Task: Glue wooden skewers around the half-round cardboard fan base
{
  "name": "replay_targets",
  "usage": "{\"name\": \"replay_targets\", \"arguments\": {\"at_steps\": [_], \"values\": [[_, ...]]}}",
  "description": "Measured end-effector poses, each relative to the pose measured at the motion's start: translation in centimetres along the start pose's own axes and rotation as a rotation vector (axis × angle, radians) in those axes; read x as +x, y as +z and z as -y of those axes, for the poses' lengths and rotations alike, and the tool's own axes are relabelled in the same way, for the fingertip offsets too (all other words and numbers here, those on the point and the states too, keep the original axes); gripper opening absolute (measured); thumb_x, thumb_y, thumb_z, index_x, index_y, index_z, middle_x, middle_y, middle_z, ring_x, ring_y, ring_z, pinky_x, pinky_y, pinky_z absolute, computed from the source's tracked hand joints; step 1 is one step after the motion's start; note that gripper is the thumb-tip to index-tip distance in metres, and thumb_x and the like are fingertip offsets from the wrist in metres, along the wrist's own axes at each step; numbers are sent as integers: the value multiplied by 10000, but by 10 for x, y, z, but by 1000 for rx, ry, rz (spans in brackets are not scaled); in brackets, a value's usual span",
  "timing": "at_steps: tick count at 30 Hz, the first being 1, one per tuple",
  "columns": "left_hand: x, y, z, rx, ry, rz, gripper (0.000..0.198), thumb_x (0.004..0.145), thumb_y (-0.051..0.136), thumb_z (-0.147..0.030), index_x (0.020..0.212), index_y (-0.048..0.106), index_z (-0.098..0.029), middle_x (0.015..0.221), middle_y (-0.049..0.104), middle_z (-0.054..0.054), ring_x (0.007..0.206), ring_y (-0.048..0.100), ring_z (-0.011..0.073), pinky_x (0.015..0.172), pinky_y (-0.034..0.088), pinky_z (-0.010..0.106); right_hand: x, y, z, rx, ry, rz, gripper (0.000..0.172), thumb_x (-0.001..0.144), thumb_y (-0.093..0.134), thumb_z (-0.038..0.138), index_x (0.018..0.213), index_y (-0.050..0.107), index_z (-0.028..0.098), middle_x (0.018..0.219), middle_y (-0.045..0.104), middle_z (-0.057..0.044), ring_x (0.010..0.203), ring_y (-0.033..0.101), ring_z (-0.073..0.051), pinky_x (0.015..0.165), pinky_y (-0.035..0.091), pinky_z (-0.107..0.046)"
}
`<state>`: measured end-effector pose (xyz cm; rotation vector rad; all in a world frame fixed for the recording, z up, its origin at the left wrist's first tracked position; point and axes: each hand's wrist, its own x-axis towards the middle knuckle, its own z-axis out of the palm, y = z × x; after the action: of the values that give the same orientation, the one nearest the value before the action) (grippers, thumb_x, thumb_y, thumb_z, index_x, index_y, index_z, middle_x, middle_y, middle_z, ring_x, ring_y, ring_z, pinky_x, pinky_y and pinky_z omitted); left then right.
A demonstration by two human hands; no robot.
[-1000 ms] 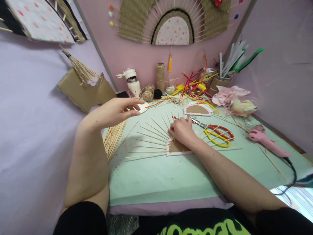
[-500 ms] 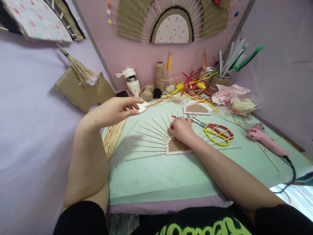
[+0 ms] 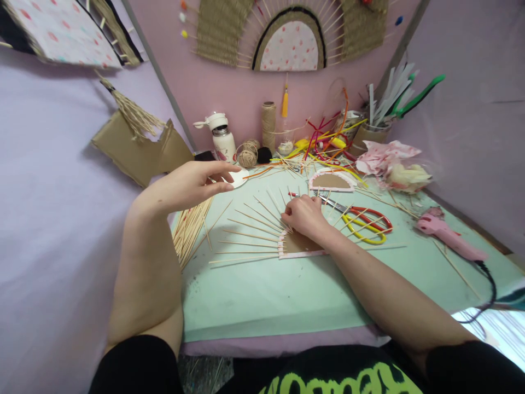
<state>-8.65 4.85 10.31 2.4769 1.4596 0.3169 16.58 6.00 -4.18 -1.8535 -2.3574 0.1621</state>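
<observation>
A cardboard half-disc with a pink rim [image 3: 296,247] lies on the green mat [image 3: 287,295]; thin wooden sticks [image 3: 246,230] fan out from its curved edge. My right hand [image 3: 305,216] rests on the top of the half-disc, fingers curled down among the sticks; whether it pinches one is hidden. My left hand [image 3: 192,183] hovers above the mat's left side, fingers stretched out and holding nothing, over a loose pile of sticks [image 3: 189,230].
Red and yellow scissors [image 3: 363,221] lie right of my right hand, a pink glue gun [image 3: 447,238] further right. A second half-disc [image 3: 331,180], a white bottle [image 3: 223,143], twine spools [image 3: 268,126], coloured strips and crumpled paper crowd the back.
Almost nothing has moved; the view shifted slightly upward. Both hands keep their places.
</observation>
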Motion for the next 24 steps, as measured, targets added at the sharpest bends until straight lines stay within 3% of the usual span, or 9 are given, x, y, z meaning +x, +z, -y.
{"name": "replay_targets", "arguments": {"at_steps": [24], "values": [[0,0,2,-15,1,3,515,884,512,-552,1300,587,-258,1103,717,43,975,649,205,842,480,305,3,4,-1,-31,-20,12,264,820,499,216,714,738,176,808,725,-114,927,532,-250,773,237,-376]]}}
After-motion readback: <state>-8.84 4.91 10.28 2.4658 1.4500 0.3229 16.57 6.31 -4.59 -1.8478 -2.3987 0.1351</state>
